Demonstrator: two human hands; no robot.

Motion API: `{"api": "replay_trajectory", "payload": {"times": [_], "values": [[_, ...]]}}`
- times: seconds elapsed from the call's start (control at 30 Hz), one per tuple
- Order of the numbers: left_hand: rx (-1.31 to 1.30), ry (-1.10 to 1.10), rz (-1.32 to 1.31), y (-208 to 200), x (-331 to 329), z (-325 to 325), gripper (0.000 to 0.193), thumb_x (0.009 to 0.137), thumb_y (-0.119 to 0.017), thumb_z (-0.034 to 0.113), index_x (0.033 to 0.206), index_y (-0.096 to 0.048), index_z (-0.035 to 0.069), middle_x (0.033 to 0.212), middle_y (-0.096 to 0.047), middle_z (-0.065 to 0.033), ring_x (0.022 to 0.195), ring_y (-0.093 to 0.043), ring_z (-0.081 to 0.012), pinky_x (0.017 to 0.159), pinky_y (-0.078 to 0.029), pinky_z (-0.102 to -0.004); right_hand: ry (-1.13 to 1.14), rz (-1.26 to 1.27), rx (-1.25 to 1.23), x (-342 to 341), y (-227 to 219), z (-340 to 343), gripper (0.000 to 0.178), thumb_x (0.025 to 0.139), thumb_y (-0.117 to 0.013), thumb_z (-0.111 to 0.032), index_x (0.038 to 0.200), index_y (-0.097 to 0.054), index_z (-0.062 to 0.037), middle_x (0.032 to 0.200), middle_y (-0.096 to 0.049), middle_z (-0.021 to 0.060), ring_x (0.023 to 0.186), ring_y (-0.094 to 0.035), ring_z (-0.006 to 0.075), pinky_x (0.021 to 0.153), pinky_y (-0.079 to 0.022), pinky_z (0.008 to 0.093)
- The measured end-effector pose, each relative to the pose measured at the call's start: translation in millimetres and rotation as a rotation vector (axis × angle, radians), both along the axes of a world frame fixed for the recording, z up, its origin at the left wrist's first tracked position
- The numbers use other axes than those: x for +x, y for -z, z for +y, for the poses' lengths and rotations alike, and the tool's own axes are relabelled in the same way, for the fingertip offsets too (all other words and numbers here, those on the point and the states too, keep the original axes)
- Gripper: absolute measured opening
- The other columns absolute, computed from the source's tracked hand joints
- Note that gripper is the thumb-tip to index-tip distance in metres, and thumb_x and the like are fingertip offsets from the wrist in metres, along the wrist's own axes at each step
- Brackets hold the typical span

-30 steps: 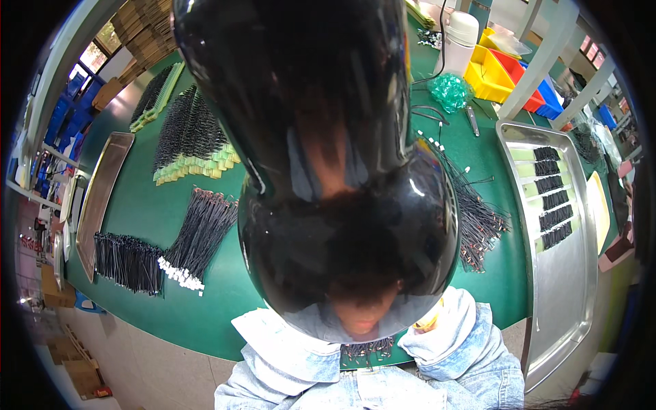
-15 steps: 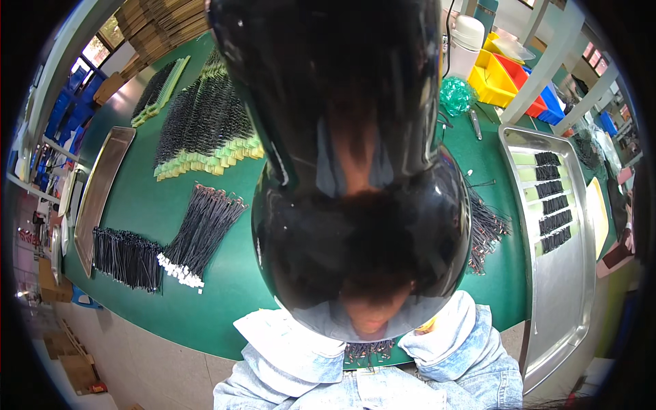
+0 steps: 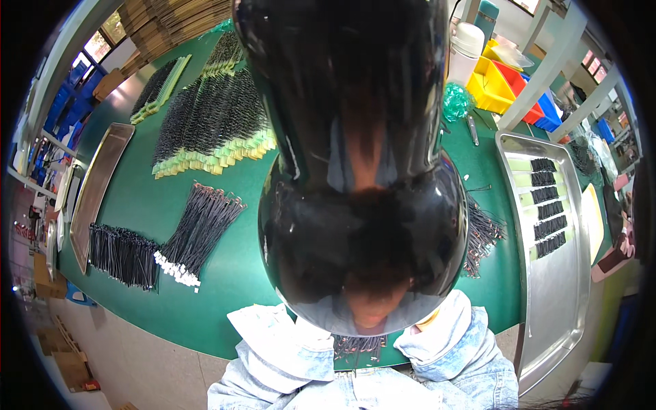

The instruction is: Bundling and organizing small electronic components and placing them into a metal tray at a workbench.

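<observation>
A large glossy black rounded hood (image 3: 365, 253) on a thick black neck fills the middle and hides nearly all of my hands. My left sleeve (image 3: 280, 342), light denim with a pale cuff, goes in under its lower left rim; my left hand is hidden. At the lower right rim, a sliver of my right hand (image 3: 429, 320) shows at the cuff, with its fingers out of sight. Between the cuffs lies a bunch of thin dark wires (image 3: 359, 346). More dark wires with coppery ends (image 3: 484, 232) stick out to the right of the hood.
To the left lie bundles of black cables with white connectors (image 3: 179, 268), stacked green boards with black leads (image 3: 212, 130) and a metal tray (image 3: 102, 191). At right, a metal tray (image 3: 557, 301) bears several small wire bundles; a cutter knife (image 3: 473, 130) and a yellow bin (image 3: 488, 85) lie beyond.
The view has shifted slightly, so the black hood appears a little further right against the table. Both sleeves stay close to the hood's lower rim. Nothing is visibly picked up or put down.
</observation>
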State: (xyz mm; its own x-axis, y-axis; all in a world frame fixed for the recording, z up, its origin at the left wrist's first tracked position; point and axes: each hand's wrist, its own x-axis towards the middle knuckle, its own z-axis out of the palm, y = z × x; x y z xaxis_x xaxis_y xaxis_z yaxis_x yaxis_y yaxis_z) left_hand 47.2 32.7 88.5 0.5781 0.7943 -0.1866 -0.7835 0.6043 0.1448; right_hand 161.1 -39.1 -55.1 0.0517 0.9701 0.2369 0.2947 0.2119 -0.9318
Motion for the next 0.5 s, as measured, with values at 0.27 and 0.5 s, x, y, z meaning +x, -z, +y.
{"api": "replay_trajectory", "payload": {"times": [0.27, 0.5], "values": [[-0.008, 0.015, 0.024, 17.4, -13.2, 3.8, 0.052, 0.083, -0.036, 0.043, 0.123, -0.033, 0.01, 0.124, -0.037, -0.0118, 0.112, -0.038, -0.0263, 0.095, -0.032, -0.0424, -0.026, 0.936, -0.272, -17.7, -32.3, 8.6, 0.052, 0.08, -0.053, -0.021, 0.122, -0.028, -0.0028, 0.099, -0.051, 0.0113, 0.061, -0.056, 0.0136, 0.046, -0.046, 0.0215], [0.005, 0.011, 0.017, 25.7, -17.0, 6.2, 0.052, 0.083, -0.035, 0.044, 0.124, -0.033, 0.011, 0.124, -0.036, -0.0117, 0.113, -0.038, -0.0265, 0.095, -0.032, -0.0427, -0.19, 1.239, -0.238, -18.0, -34.7, 8.4, 0.05, 0.077, -0.054, -0.013, 0.119, -0.03, -0.0018, 0.075, -0.053, 0.0086, 0.054, -0.054, 0.0135, 0.04, -0.045, 0.0263]]}}
